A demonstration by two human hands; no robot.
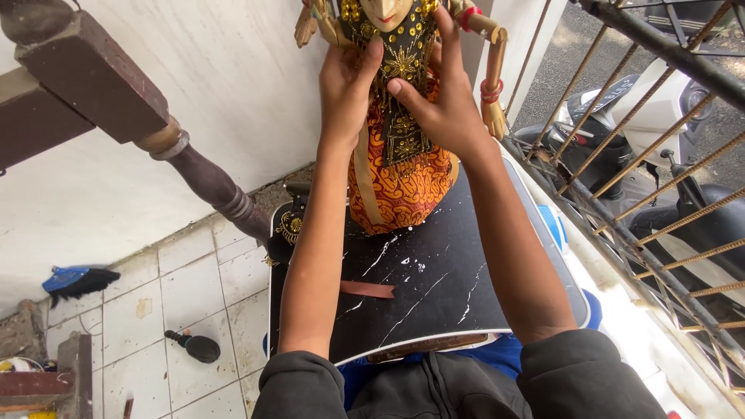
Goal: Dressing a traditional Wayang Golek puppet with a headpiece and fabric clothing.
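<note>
Both Hands on the Puppet

Together the left hand [347, 93] and right hand [442, 101] clasp a puppet [400, 147] at the chest, fingers pressed against its beaded black bodice, top centre of the frame. Its orange batik skirt rests on a black marbled board [434, 287] mid-frame. A brush [194, 347] lies on the tiled floor [194, 287] at lower left; a scooter [621, 124] stands behind bars, upper right.
</note>
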